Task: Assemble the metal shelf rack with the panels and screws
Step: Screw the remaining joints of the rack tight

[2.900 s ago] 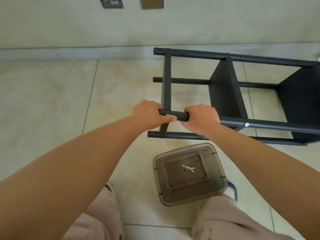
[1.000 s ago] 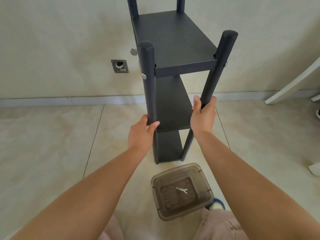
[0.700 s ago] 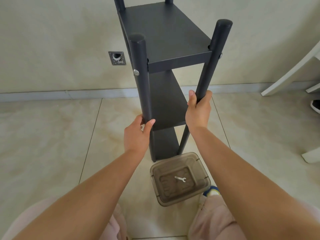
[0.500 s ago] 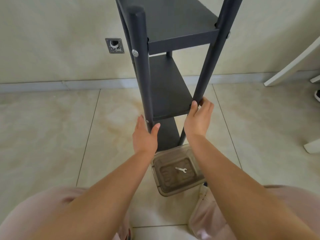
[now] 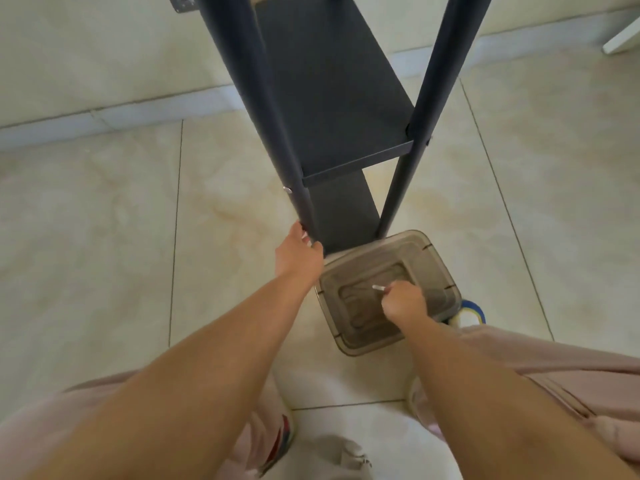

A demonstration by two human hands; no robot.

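The dark metal shelf rack [image 5: 332,98] stands upright on the tiled floor, its top out of frame. A silver screw head [image 5: 287,190] shows on the near left post. My left hand [image 5: 300,255] grips that post low down, near its foot. My right hand [image 5: 403,303] is over the lid of the smoky plastic box [image 5: 440,268] and pinches the small silver wrench [image 5: 378,287], whose tip sticks out past my fingers.
The plastic box sits right in front of the rack's feet. A blue-rimmed round thing [image 5: 471,311] peeks out behind it. The wall and baseboard [image 5: 104,114] run behind the rack. A white furniture leg [image 5: 621,39] is at the far right. My knees fill the bottom.
The rack went from lying on its side to standing upright. My left hand slid down the near left post. My right hand left the right post and took the wrench on the box lid.
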